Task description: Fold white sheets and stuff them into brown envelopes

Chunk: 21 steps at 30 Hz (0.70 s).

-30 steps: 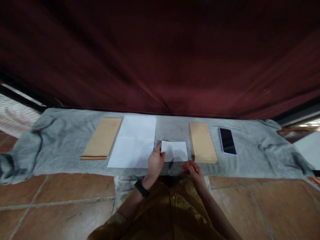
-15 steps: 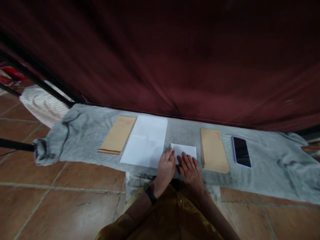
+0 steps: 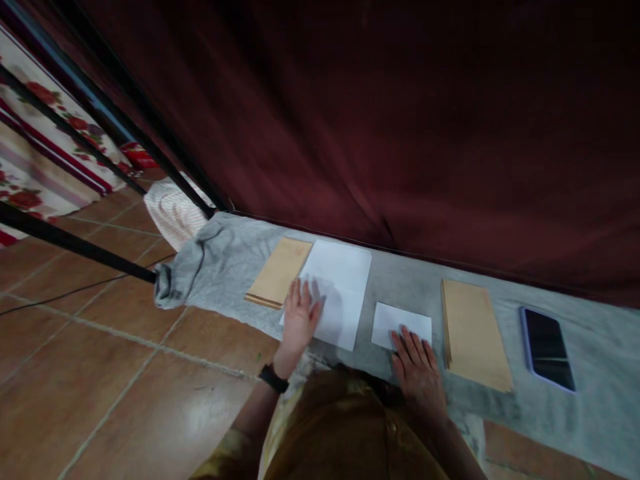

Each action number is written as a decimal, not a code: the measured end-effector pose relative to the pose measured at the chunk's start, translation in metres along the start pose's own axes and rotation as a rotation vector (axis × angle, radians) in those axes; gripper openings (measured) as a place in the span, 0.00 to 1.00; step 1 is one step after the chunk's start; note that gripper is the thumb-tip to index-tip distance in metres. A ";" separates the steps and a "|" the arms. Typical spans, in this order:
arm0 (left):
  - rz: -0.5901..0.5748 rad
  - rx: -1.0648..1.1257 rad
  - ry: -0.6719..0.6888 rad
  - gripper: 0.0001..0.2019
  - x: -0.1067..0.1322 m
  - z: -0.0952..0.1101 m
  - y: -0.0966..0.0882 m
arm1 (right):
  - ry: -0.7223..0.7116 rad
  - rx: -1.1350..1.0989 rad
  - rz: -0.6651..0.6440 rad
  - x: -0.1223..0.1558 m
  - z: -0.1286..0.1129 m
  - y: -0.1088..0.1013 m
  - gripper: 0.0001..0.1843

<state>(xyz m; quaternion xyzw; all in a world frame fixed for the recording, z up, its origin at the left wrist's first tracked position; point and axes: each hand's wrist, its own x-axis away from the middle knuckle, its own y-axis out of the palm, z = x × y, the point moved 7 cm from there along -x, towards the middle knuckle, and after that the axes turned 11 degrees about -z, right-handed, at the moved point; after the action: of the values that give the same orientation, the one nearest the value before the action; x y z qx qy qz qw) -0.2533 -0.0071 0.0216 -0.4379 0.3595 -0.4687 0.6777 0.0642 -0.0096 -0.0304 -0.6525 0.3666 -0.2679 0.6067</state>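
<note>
My left hand [image 3: 301,316] is open, fingers apart, over the left edge of a stack of white paper sheets [image 3: 345,287]. Whether it touches the paper I cannot tell. A dark band circles that wrist. My right hand [image 3: 417,367] lies flat with its fingers on the near edge of a small folded white paper [image 3: 395,320]. Left of the sheets is a stack of brown envelopes [image 3: 280,270], close to my left fingertips. A second stack of brown envelopes [image 3: 475,333] lies just right of the folded paper.
A phone in a lilac case [image 3: 547,348] rests at the right on the grey cloth [image 3: 220,267] covering the narrow bench. Behind hangs a dark red curtain [image 3: 400,133]. Black metal bars [image 3: 85,250] run along the left, above a tiled floor [image 3: 130,373].
My left hand has left the folded paper and moved left to the white sheets. My right hand stays on the folded paper. The view has swung left.
</note>
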 end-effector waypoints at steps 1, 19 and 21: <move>0.033 -0.009 -0.082 0.33 -0.011 -0.031 -0.013 | -0.004 0.006 -0.001 0.000 0.000 0.000 0.28; -0.005 -0.078 -0.384 0.29 -0.033 -0.165 -0.050 | -0.033 0.041 -0.001 0.002 -0.005 -0.001 0.27; 0.030 -0.048 -0.379 0.25 -0.034 -0.167 -0.053 | -0.046 0.051 -0.003 0.003 -0.005 0.001 0.26</move>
<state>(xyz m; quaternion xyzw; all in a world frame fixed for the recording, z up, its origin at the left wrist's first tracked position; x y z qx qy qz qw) -0.4299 -0.0273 0.0136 -0.5289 0.2429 -0.3590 0.7296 0.0621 -0.0149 -0.0309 -0.6433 0.3448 -0.2631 0.6310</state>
